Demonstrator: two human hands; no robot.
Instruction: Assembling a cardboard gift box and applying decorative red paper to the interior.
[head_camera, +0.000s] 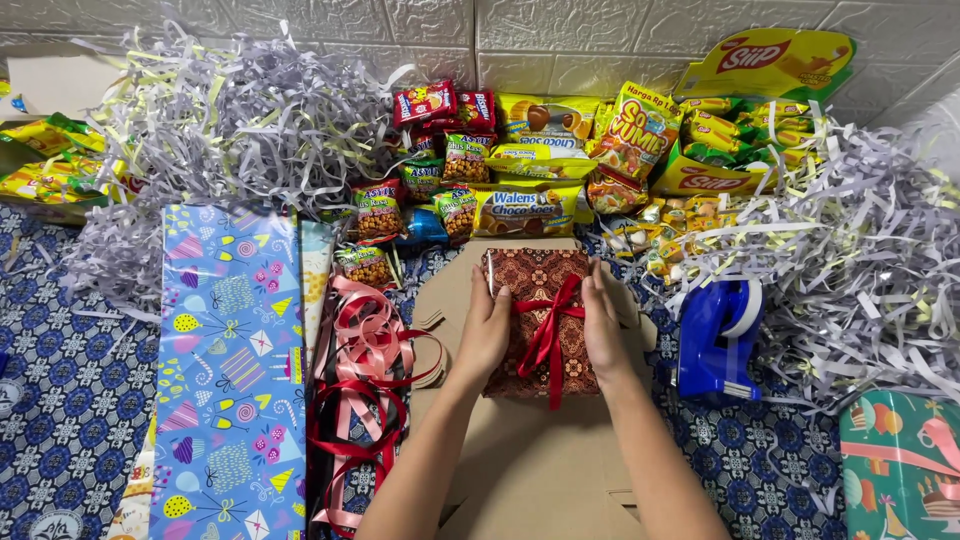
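A small parcel (540, 320) wrapped in dark red patterned paper lies on a flat sheet of brown cardboard (520, 460); a red ribbon (552, 330) crosses it lengthwise and is tied in a bow near its middle. The left hand (487, 328) lies flat against the parcel's left edge; the right hand (603, 325) presses its right edge, so the parcel is clasped between both palms, fingers stretched forward rather than curled. Just left of the cardboard lies a tangle of red and pink ribbons (365, 370), beside a blue patterned wrapping sheet (230, 380); to the right stands a blue tape dispenser (720, 340). Snack packets (520, 160) are piled beyond the parcel; shredded paper (230, 120) heaps on both sides, possibly covering further packets.
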